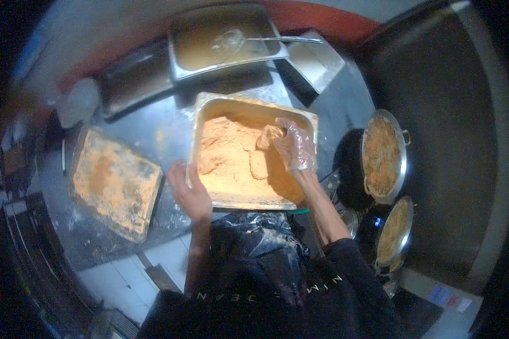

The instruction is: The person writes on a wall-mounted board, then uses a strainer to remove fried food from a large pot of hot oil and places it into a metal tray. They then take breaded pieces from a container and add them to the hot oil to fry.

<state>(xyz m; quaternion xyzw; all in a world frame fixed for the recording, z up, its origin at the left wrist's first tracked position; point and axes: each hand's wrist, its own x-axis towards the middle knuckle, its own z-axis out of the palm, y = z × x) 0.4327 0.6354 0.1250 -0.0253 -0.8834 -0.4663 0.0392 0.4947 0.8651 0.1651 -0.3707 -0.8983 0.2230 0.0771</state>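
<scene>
A deep metal pan stands in front of me, holding orange-tinted flour or breading powder. My right hand, in a clear plastic glove, holds a coated piece of food above the powder on the right side. Another flat, coated piece appears to lie in the powder just below it. My left hand is bare and rests at the pan's left wall, fingers apart, holding nothing.
A powder-covered tray lies left. Behind stand a metal pan of liquid with a whisk, a dark tray and a rectangular container. Two round pans of powdery or crumbed contents are at right.
</scene>
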